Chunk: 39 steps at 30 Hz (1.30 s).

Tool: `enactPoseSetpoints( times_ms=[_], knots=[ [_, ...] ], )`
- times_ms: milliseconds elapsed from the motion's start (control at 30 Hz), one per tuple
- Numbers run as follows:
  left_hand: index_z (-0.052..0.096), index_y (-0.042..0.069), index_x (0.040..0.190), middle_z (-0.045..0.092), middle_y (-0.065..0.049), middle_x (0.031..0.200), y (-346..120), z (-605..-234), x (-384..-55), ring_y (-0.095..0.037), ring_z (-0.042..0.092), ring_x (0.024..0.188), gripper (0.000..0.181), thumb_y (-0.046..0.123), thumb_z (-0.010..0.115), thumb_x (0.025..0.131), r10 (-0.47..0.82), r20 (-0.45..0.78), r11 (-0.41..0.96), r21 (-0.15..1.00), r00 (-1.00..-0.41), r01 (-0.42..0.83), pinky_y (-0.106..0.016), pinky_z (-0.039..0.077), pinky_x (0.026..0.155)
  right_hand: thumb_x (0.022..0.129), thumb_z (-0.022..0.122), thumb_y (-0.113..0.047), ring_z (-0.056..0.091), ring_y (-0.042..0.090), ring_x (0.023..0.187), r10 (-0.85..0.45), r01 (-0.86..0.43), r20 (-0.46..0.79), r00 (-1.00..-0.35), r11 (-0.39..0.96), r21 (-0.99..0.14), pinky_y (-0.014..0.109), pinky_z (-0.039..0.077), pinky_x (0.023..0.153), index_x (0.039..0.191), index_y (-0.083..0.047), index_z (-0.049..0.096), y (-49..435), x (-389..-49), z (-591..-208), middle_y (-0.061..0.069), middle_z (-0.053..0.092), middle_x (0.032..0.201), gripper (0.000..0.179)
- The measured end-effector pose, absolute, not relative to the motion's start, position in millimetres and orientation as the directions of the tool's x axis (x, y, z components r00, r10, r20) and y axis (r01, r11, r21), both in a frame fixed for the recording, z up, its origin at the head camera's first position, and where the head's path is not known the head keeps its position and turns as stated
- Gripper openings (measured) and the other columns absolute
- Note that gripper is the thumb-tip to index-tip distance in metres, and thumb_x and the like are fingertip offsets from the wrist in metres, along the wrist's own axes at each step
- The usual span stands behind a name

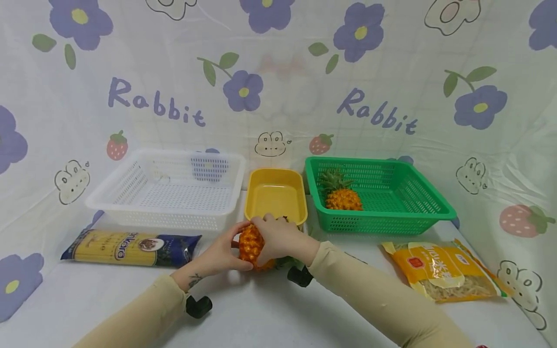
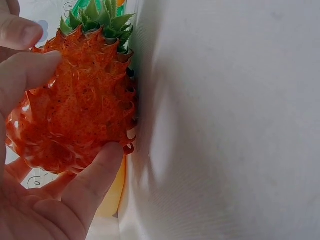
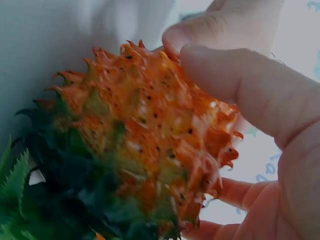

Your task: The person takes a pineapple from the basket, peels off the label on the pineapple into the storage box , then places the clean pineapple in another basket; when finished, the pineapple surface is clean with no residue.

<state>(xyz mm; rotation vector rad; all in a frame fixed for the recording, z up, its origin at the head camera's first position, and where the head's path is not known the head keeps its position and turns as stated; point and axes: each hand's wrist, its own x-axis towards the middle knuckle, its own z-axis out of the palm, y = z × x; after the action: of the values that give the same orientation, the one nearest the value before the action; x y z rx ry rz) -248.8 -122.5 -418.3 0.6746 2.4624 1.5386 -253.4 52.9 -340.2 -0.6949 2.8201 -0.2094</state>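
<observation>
Both hands hold an orange pineapple (image 1: pixel 251 245) low over the white table, just in front of a yellow tub (image 1: pixel 276 195). My left hand (image 1: pixel 219 253) cups its leafless end, thumb on the near side, as the left wrist view shows. From above and the right, my right hand (image 1: pixel 280 237) grips the body of the fruit. In the right wrist view the spiny pineapple (image 3: pixel 145 115) has its green leaves pointing lower left. Part of the leaf crown is hidden under my right hand in the head view.
A white basket (image 1: pixel 165 212) stands at the back left. At the back right, a green basket (image 1: pixel 383 222) holds another pineapple (image 1: pixel 344 199). A spaghetti packet (image 1: pixel 130 247) lies on the left, and an orange noodle bag (image 1: pixel 444 270) on the right.
</observation>
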Motion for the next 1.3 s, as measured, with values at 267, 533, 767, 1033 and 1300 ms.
enactPoseSetpoints(
  times_ms=[267, 533, 767, 1033, 1300],
  knots=[
    [0.029, 0.023, 0.142, 0.030, -0.013, 0.147, -125.7, -415.1, -244.2, -0.036, 0.050, 0.114, 0.091, 0.015, 0.081, 0.069, 0.421, 0.050, 0.394, 0.889, -0.906, 0.232, -0.046, 0.050, 0.087, 0.064, 0.081, -0.041, 0.049, 0.029, 0.102, -0.466, -0.441, -0.155, -0.871, 0.882, -0.167, 0.050, 0.040, 0.085, 0.137, -0.023, 0.038, 49.6, -249.7, -348.3, 0.006, 0.050, 0.120, 0.086],
    [0.029, 0.021, 0.141, 0.033, -0.017, 0.142, -152.7, -396.3, -225.0, -0.041, 0.046, 0.118, 0.085, 0.021, 0.080, 0.072, 0.316, 0.062, 0.394, 0.899, -0.947, 0.190, -0.039, 0.054, 0.079, 0.066, 0.080, -0.042, 0.051, 0.025, 0.098, -0.470, -0.452, -0.145, -0.871, 0.881, -0.137, 0.049, 0.041, 0.085, 0.136, -0.020, 0.039, 48.8, -249.7, -351.4, 0.006, 0.050, 0.118, 0.084],
    [0.028, 0.009, 0.138, 0.040, -0.014, 0.125, -191.7, -377.4, -211.0, -0.018, 0.057, 0.099, 0.071, 0.010, 0.070, 0.081, 0.029, 0.224, 0.246, 0.943, -0.974, 0.225, -0.023, 0.053, 0.074, 0.067, 0.080, -0.039, 0.051, 0.024, 0.097, -0.474, -0.456, -0.137, -0.870, 0.879, -0.140, 0.048, 0.041, 0.082, 0.134, -0.020, 0.041, 47.8, -248.6, -350.7, 0.006, 0.051, 0.115, 0.080],
    [0.018, 0.018, 0.132, 0.035, 0.001, 0.108, -226.6, -365.6, -223.5, -0.009, 0.053, 0.084, 0.072, 0.022, 0.070, 0.082, -0.400, -0.062, -0.289, 0.955, -0.914, 0.062, -0.022, 0.055, 0.065, 0.066, 0.079, -0.040, 0.051, 0.027, 0.096, -0.472, -0.460, -0.123, -0.873, 0.880, -0.115, 0.046, 0.043, 0.077, 0.134, -0.021, 0.040, 48.6, -249.5, -352.3, 0.006, 0.051, 0.113, 0.081],
    [0.002, 0.029, 0.140, 0.022, 0.006, 0.128, -248.2, -370.0, -241.5, -0.014, 0.043, 0.099, 0.100, 0.033, 0.076, 0.074, -0.428, -0.345, -0.574, 0.818, -0.836, -0.044, -0.027, 0.052, 0.084, 0.067, 0.079, -0.040, 0.051, 0.026, 0.096, -0.472, -0.463, -0.103, -0.875, 0.880, -0.100, 0.045, 0.043, 0.076, 0.132, -0.021, 0.042, 48.7, -248.6, -354.4, 0.006, 0.052, 0.113, 0.078]
  ],
)
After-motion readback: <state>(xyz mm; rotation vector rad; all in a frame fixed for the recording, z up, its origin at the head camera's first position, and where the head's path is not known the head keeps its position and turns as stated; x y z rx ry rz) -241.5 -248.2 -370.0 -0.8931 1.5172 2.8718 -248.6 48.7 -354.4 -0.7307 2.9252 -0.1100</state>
